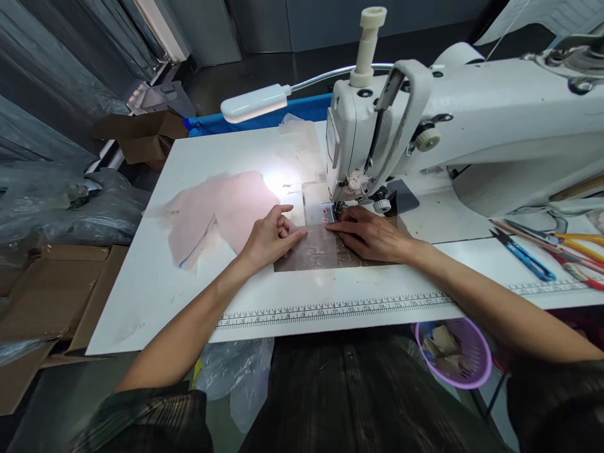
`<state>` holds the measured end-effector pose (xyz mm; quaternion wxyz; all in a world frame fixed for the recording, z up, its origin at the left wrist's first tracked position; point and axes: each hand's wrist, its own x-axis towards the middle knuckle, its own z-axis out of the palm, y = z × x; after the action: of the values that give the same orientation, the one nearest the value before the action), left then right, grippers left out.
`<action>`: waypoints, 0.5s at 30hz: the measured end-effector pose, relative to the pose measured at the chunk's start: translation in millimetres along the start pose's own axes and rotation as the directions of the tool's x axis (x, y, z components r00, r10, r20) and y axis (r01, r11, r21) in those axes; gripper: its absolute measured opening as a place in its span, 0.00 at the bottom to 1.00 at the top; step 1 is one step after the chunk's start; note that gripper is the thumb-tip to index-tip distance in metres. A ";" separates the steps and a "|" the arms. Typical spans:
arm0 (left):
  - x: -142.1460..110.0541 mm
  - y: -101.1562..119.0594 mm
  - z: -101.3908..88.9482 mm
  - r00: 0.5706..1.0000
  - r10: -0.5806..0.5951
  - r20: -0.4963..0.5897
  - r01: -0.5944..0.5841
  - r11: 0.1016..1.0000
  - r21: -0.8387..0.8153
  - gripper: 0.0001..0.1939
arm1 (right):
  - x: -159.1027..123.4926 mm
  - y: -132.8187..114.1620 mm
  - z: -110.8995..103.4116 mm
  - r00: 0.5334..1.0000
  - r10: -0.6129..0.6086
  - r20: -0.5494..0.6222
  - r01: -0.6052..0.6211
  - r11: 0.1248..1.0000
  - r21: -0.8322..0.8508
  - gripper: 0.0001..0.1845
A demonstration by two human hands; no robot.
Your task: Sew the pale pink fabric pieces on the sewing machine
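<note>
A piece of thin sheer fabric (315,248) lies at the needle end of a white sewing machine (352,135). Its edge reaches the presser foot (336,209). My left hand (271,238) is at the fabric's left side, thumb on top, index finger sticking out and the others curled in; it pinches the edge. From the right, my right hand (370,234) grips the fabric close beside the foot, fingertips pressed together on it. Part of the fabric and the needle are hidden by this hand.
Pale pink sheer pieces (226,211) lie on the white table (155,302) to the left. Blue thread snips (523,255) and other tools lie at right. A ruler strip (325,311) runs along the front edge. A purple basket (479,352) stands below; cardboard boxes (56,289) are at left.
</note>
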<state>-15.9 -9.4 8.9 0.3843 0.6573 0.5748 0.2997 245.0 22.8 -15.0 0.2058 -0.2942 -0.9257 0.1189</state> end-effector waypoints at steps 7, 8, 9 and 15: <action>2.3 -0.8 1.3 0.999 -0.052 -0.003 0.051 0.995 -0.088 0.27 | -7.3 1.7 5.9 0.990 -0.053 -0.134 0.064 0.995 0.081 0.18; 2.7 -1.3 0.9 0.998 -0.059 -0.001 0.058 0.993 -0.104 0.28 | -7.7 1.5 6.6 0.990 -0.051 -0.135 0.061 0.995 0.076 0.18; 3.0 -2.0 0.2 0.998 -0.062 0.001 0.062 0.992 -0.111 0.28 | -7.9 1.2 7.3 0.990 -0.047 -0.132 0.056 0.996 0.070 0.18; 3.4 -5.8 -3.3 0.998 -0.066 0.003 0.066 0.995 -0.081 0.29 | -9.1 -1.5 12.7 0.992 -0.003 -0.127 0.006 1.000 0.029 0.18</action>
<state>-21.2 -5.2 5.5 0.4205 0.6219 0.5835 0.3097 245.2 14.9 -28.6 0.2686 -0.2960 -0.9097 0.1129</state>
